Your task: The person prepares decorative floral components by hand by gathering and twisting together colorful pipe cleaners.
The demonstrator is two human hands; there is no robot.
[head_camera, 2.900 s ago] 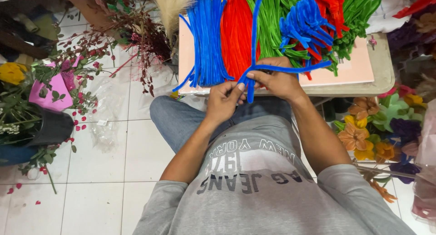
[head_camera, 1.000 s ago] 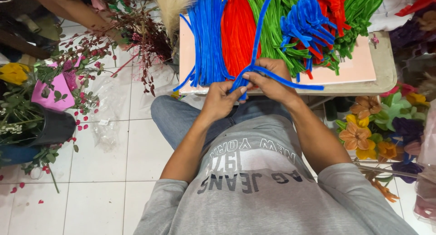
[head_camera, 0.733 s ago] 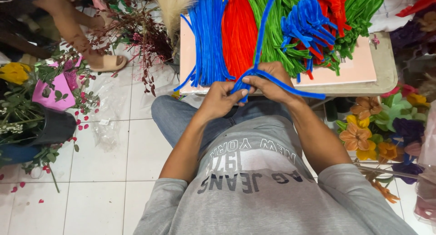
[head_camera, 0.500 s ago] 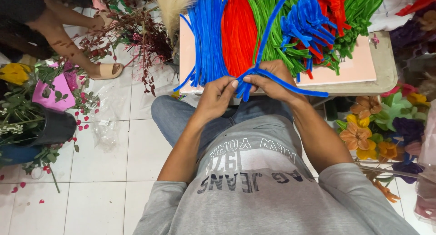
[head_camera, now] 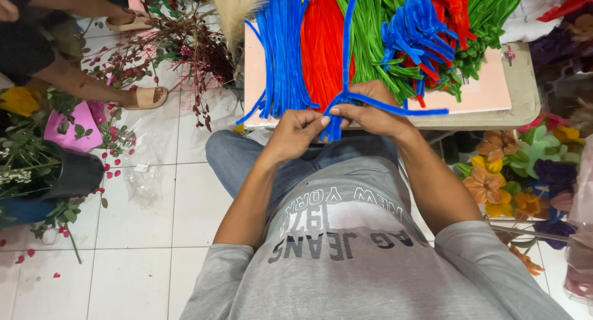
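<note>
- A blue pipe cleaner (head_camera: pixel 346 60) is pinched between the fingers of the left hand (head_camera: pixel 296 131) and the right hand (head_camera: pixel 370 113), both closed on it at the table's (head_camera: pixel 519 85) near edge.
- One end is seen rising over the piles; another is bent out to the right.
- Blue stems (head_camera: pixel 281 54), red stems (head_camera: pixel 321 45) and green stems (head_camera: pixel 370 29) are laid on the table behind.
- A black pot (head_camera: pixel 77 175) is noted on the tiled floor, left.

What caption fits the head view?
Both hands twist blue pipe cleaners beside a table of coloured stems.
</note>
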